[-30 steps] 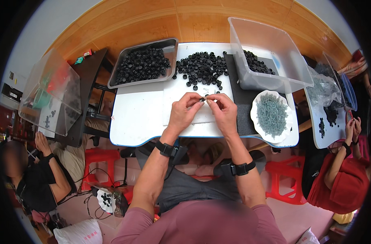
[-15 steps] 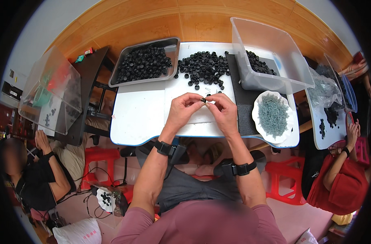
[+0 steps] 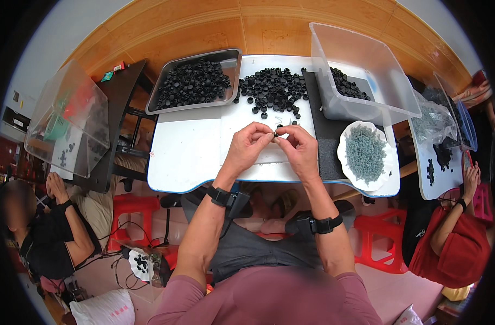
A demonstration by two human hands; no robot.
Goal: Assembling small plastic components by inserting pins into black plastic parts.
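Note:
Above the near part of the white table point(image 3: 185, 146), my two hands meet at the fingertips. My left hand point(image 3: 246, 145) and my right hand point(image 3: 299, 146) are both closed, pinching one small black round cap point(image 3: 275, 134) between them; fingers cover much of it. Just beyond my fingers lies a loose heap of black caps point(image 3: 274, 92), with a few small pale pins point(image 3: 279, 119) at its near edge. To the right of my right hand stands a white scalloped dish point(image 3: 342, 154) full of thin grey-green pieces point(image 3: 365, 154).
A metal tray point(image 3: 235, 81) of black caps stands at the back left. At the back right, a clear plastic bin point(image 3: 361, 51) lies tilted on a dark mat point(image 3: 329, 146), with caps inside. Co-workers sit at tables left point(image 3: 74, 233) and right point(image 3: 448, 238). Red stools point(image 3: 375, 244) flank me.
My joined fingertips have shifted very slightly to the right, still pinching the black cap. The heap, tray and dish look unchanged.

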